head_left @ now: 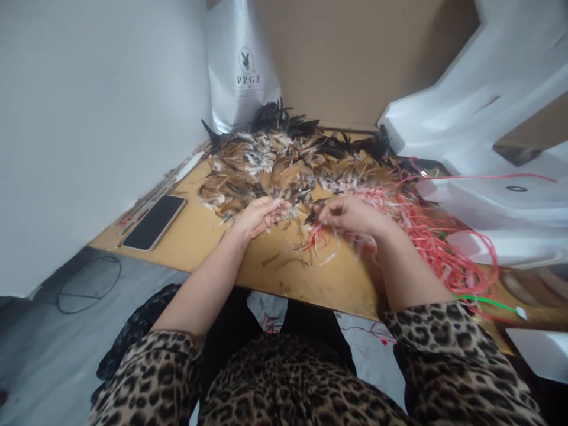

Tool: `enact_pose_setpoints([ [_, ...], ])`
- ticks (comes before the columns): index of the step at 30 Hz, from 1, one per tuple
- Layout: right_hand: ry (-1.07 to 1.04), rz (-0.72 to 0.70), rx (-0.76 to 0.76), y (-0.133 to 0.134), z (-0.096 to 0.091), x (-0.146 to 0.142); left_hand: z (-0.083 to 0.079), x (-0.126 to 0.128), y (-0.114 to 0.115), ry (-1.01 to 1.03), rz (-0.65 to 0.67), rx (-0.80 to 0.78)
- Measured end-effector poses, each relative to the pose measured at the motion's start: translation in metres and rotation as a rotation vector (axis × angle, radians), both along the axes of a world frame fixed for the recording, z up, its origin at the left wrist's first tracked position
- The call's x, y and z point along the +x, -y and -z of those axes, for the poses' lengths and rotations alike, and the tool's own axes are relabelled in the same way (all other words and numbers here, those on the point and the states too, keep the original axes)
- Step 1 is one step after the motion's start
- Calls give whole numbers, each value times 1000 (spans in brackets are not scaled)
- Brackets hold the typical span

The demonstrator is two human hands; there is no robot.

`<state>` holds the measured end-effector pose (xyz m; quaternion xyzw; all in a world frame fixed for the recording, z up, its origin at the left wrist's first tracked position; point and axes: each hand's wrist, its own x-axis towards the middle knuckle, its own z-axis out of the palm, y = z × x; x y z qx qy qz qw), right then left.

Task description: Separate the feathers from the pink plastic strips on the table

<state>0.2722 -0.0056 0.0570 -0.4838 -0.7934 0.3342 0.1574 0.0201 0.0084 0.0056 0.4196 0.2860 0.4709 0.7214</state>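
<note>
Clearly, we are reading "PPGZ" in dark capitals on a glossy silver plastic bag (244, 106), with a rabbit's head sitting in an oval emblem above the letters; the finer print beneath is staying too small for us to make out. The bag is standing upright at the back of the yellow-brown, wood-coloured desk (306, 287), against the wall. In front of it we are seeing loose, fluffy brown and cream feathers (248, 160) lying in overlapping bunches, with glossy black feathers (281, 121) curving behind them. To the right, thin pinkish-red plastic-looking strands (437, 251) are lying in a tangled heap, and one bright green strip (488, 303) is jutting out near the desk's edge.

We are holding our two hands apart, just in front of the bunches. Our left hand (266, 214) is bending its fingers beside the brown feathers, and our right hand (348, 214) is bringing thumb and fingers together above a small tuft of red and white strands (316, 238); we are not able to tell whether either is gripping anything. A flat black-screened phone (155, 222) is lying at the left, and leopard-print sleeves (428, 331) are covering our upper forearms.
</note>
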Motion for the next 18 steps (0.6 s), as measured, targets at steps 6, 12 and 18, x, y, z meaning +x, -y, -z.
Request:
enact_pose_setpoints([
  [6,302,-64,143,-1,10,-10,-1,0,1,6,1,0],
  [12,114,-79,71,-5,14,-7,-3,1,2,-4,-18,-18],
  [18,-288,165,-105,4,-1,-5,-2,0,1,25,38,-58],
])
